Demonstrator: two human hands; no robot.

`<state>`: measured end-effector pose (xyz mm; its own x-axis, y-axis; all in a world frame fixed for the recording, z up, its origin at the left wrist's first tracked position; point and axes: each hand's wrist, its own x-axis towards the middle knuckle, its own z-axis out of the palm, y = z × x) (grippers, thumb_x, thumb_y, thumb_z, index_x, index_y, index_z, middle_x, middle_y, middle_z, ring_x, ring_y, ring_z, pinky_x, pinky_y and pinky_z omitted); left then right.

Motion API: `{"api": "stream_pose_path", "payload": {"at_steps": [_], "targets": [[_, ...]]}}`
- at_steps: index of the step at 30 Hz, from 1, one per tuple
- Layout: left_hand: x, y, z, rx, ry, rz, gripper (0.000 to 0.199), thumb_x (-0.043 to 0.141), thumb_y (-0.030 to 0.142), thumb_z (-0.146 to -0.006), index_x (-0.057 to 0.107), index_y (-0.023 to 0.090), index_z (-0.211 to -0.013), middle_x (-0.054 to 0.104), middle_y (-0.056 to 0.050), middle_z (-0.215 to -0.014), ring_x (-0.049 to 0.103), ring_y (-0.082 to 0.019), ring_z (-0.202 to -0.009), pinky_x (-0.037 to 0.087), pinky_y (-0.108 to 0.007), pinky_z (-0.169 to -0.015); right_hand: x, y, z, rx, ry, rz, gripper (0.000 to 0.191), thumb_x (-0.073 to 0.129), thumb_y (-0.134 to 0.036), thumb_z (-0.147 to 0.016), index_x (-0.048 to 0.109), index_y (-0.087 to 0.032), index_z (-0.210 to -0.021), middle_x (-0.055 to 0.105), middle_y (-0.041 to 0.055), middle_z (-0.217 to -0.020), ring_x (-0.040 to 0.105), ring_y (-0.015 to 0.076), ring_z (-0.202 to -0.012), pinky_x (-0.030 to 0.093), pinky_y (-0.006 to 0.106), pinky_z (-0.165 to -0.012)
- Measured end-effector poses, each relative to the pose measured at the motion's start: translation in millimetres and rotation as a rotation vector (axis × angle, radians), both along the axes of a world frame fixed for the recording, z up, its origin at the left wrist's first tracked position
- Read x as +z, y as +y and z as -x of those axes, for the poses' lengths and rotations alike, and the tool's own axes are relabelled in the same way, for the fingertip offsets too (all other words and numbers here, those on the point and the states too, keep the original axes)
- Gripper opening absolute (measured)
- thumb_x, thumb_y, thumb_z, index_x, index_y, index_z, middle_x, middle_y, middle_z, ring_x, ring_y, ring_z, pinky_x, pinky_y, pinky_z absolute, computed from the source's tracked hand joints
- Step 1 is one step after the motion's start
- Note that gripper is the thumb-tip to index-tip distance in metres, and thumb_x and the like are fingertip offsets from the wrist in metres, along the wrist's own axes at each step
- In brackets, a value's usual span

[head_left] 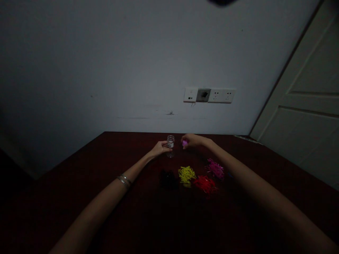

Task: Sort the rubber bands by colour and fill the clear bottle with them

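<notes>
At the frame's centre, our left hand [158, 149] holds the upright clear jar [171, 144] from its side, perhaps for steadiness, with fingers half curved. Rightward, our right hand [192, 140] pinches a pink thing [184, 143]; how tightly, we cannot tell. Below, the yellow pile [186, 176] and red pile [206, 185] lie, probably for easy reach.

One clear jar [171, 144]: small, narrow-bodied, open-mouthed, pale label on its side; standing upright on the table [127, 144], gripped from its left by the left hand [159, 149].
One lilac-pink piece [184, 143]: small, held in the right hand [191, 140], beside the jar and apart from it; shape partly hidden by fingers.
</notes>
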<state>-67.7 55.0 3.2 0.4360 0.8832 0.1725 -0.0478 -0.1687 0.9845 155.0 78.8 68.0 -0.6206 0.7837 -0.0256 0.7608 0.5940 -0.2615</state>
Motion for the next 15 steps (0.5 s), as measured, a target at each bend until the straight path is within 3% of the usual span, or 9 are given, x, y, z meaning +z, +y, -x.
{"api": "stream_pose_path", "payload": {"at_steps": [3,6,15], "targets": [[-2.0,0.7,-0.3,-0.003,0.007,-0.001,0.043,0.071,0.009,-0.051,0.061,0.007,-0.092,0.066,-0.01,-0.091,0.06,-0.017,-0.083,0.041,-0.033,-0.084,-28.9,-3.0,-7.2,0.014,-0.055,0.003,0.039,0.067,-0.032,-0.063,0.062,-0.015,-0.097,0.063,0.0082,-0.093,0.055,0.0184,-0.082,0.041,0.025,-0.07],[-2.5,-0.1,-0.4,-0.009,0.008,-0.003,0.042,0.07,0.009,-0.052,0.061,0.008,-0.093,0.065,-0.01,-0.092,0.06,-0.017,-0.085,0.041,-0.033,-0.084,-43.9,-7.2,-10.1,0.027,-0.077,-0.047,0.039,0.065,-0.034,-0.066,0.061,-0.013,-0.098,0.06,0.0111,-0.096,0.054,0.0204,-0.087,0.04,0.027,-0.074],[-3.4,1.1,-2.9,-0.03,0.013,0.007,0.044,0.065,0.004,-0.051,0.057,0.008,-0.094,0.064,-0.009,-0.093,0.059,-0.017,-0.087,0.041,-0.033,-0.084,-50.7,-21.7,-9.7,-0.008,-0.099,-0.041,0.041,0.059,-0.032,-0.072,0.056,-0.014,-0.109,0.054,0.0129,-0.104,0.053,0.0218,-0.093,0.039,0.028,-0.077]]}}
